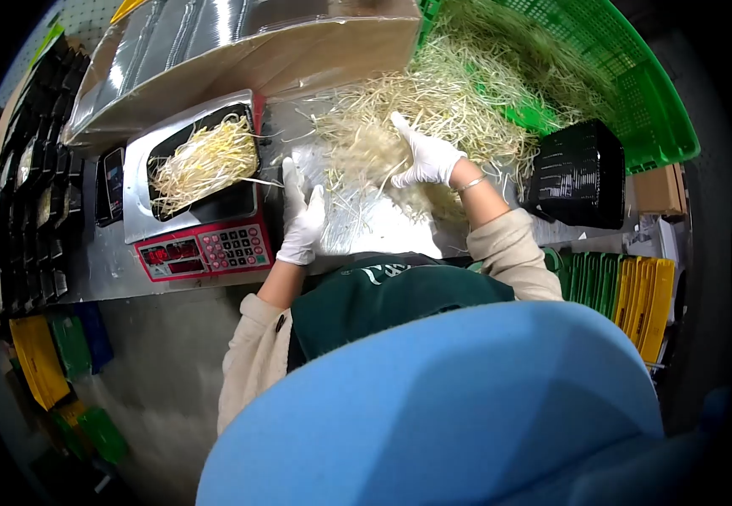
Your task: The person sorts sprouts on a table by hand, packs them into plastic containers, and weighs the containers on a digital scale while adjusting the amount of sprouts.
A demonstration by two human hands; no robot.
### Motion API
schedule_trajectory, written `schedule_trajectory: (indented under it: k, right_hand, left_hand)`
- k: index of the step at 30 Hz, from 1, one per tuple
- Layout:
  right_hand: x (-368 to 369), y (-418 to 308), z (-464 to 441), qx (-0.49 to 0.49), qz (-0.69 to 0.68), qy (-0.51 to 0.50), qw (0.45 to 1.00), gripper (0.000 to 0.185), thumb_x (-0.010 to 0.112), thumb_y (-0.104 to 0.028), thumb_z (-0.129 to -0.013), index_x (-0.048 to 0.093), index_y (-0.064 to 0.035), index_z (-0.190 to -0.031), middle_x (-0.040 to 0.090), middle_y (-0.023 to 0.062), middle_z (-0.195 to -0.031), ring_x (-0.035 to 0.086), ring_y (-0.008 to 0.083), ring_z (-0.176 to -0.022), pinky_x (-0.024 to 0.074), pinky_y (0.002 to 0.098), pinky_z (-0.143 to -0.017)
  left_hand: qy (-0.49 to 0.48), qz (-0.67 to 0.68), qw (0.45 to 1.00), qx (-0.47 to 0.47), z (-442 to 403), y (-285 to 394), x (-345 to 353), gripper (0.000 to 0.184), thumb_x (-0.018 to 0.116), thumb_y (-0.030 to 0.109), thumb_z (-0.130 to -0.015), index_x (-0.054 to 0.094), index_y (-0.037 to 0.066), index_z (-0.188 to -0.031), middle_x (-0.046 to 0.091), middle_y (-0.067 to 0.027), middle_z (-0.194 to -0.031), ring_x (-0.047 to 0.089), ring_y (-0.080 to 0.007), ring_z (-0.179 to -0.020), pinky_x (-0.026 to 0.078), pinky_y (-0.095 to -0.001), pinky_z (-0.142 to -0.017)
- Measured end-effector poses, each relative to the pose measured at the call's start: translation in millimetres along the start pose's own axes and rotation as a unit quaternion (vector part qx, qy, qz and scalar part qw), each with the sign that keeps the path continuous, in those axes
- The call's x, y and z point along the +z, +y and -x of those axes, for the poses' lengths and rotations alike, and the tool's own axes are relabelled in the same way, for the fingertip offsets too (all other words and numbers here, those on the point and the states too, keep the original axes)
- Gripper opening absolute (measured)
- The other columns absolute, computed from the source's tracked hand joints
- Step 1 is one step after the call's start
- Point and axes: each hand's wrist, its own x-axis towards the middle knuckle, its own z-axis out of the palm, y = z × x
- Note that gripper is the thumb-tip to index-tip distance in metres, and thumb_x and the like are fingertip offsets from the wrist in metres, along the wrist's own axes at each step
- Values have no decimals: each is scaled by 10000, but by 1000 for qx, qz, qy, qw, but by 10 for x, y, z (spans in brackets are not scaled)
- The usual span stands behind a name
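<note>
My left hand (301, 221), in a white glove, is beside the right edge of a red and silver digital scale (243, 246), its fingers stretched out and apart, holding nothing. On the scale sits a black plastic tray (235, 202) heaped with bean sprouts (205, 164). My right hand (432, 158), also gloved in white, reaches to the near side of a large pile of bean sprouts (467, 101). Its thumb and fingers are spread. Sprouts between and below them are smeared by motion.
A green perforated crate (653, 101) lies tipped at the back right, sprouts spilling onto the metal table (345, 232). A stack of black trays (578, 173) stands at right. Behind the scale is a cardboard box (332, 55) of trays. More black trays (54, 185) line the left.
</note>
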Motion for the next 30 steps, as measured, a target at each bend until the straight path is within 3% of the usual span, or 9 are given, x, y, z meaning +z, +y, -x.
schedule_trajectory:
  k: [2,5,8,10,14,15,19,26,30]
  right_hand:
    - [-37,211,68,-18,-126,15,992,1137,851,-267,-668,104,-72,-1503,286,195,-1506,327,302,-1370,264,335,-1128]
    - [-157,600,214,-8,-164,70,984,1049,821,-301,-713,165,-46,-1491,296,201,-1497,297,319,-1383,229,356,-1145]
    - [249,390,346,-42,-104,52,992,1244,809,-537,-616,97,-10,-1490,297,267,-1473,330,379,-1358,270,381,-1118]
    - [650,89,515,-49,168,88,981,1339,808,-568,-564,13,-23,-1494,257,243,-1498,264,404,-1384,240,446,-1122]
    - [435,134,685,82,177,83,977,1335,812,-490,-562,-38,-55,-1496,350,239,-1414,336,378,-1323,270,519,-1068]
    - [487,417,607,31,114,148,982,1267,793,-407,-596,-28,-68,-1499,469,222,-1274,442,361,-1218,334,480,-1030]
    - [310,578,456,70,56,156,984,869,646,-45,-689,302,-269,-1455,586,190,-1060,588,353,-1006,501,419,-835]
    - [-242,1043,964,90,80,208,971,531,663,-99,-748,558,-187,-1261,600,166,-1153,613,314,-1023,500,363,-878]
    - [-402,1244,1008,205,-71,189,958,699,723,-68,-670,487,-75,-1327,569,204,-1241,555,334,-1141,440,343,-965]
  left_hand:
    - [-37,17,999,14,14,256,-24,997,715,164,-780,27,-20,-1478,66,-255,-1538,130,-356,-1433,152,-402,-1154]
    - [-208,-391,860,253,20,388,-50,1195,837,322,-630,72,-33,-1478,116,-284,-1515,135,-385,-1421,103,-455,-1155]
    - [-346,-551,732,204,-172,625,352,1272,854,396,-559,86,-25,-1481,191,-241,-1510,144,-382,-1420,110,-474,-1153]
    - [-364,-581,695,218,-461,483,579,1278,856,402,-546,94,-15,-1483,209,-223,-1509,158,-362,-1421,112,-473,-1153]
    - [-455,-653,591,135,-839,520,834,1216,818,432,-575,126,11,-1483,230,-210,-1507,177,-321,-1422,106,-459,-1159]
    - [-396,-627,628,237,-843,301,790,954,719,312,-705,212,19,-1457,435,-198,-1354,367,-311,-1310,181,-468,-1137]
    - [-356,-587,658,308,-1021,75,886,563,501,30,-756,425,47,-1314,581,-122,-891,571,-303,-857,416,-436,-866]
    - [-285,-556,700,346,-699,483,492,506,521,53,-741,520,52,-1247,579,-110,-859,573,-287,-823,435,-425,-740]
    - [-252,-525,672,458,-479,673,591,586,516,115,-789,441,92,-1369,590,-125,-1115,569,-260,-1036,353,-479,-1011]
